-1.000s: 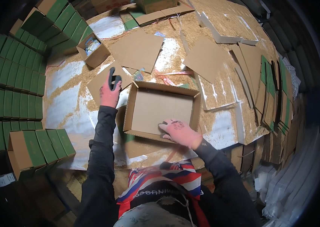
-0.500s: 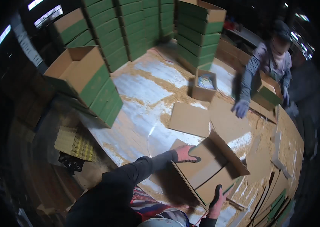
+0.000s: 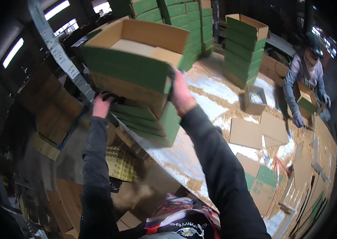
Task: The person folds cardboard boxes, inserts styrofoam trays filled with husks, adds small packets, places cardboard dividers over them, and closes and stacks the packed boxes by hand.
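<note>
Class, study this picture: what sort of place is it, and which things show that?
Probably a box-making workshop or warehouse: tall stacks of green boxes, flat cardboard sheets strewn over the floor, and a co-worker assembling another box.

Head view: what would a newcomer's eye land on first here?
First, the open green-and-brown carton held up at top centre, the left hand under its lower left corner and the right hand on its right side, above a stack of green cartons. Next, a co-worker at the far right bends over a small carton, with flat cardboard sheets strewn between.
</note>
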`<state>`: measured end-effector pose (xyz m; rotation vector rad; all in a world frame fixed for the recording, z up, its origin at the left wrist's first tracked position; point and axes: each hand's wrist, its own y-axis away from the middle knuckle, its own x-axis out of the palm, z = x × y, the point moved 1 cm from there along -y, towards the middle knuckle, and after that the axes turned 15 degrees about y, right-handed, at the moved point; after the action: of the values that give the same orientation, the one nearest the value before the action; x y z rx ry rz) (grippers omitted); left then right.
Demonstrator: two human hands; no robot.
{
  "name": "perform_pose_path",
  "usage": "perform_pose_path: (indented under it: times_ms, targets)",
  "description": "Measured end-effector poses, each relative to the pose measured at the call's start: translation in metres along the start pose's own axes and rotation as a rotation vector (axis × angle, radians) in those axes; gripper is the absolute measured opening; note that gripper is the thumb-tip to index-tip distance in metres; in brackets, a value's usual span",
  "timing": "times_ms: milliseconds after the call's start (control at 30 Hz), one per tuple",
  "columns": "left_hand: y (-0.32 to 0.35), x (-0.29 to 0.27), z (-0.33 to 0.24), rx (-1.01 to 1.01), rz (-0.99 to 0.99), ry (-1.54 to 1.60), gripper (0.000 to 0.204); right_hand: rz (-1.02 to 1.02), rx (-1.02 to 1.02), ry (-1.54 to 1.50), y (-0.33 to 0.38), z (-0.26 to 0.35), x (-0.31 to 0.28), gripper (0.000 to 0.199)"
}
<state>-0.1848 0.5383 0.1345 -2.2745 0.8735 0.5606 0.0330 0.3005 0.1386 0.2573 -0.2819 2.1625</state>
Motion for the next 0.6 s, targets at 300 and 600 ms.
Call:
perform_pose_path:
  times_ms: [300,600]
  targets:
    - [0.132,0.112,-0.178,0.782,-0.591,0.24,0.03,0.011,-0.169,1.068,0.092,0.026,-0.095,0.048]
    - [0.38,0.497,-0.099,-0.175,0.642,0.035,0.055,-0.484,0.578,1.63,0.451,-0.122,-0.449,0.029]
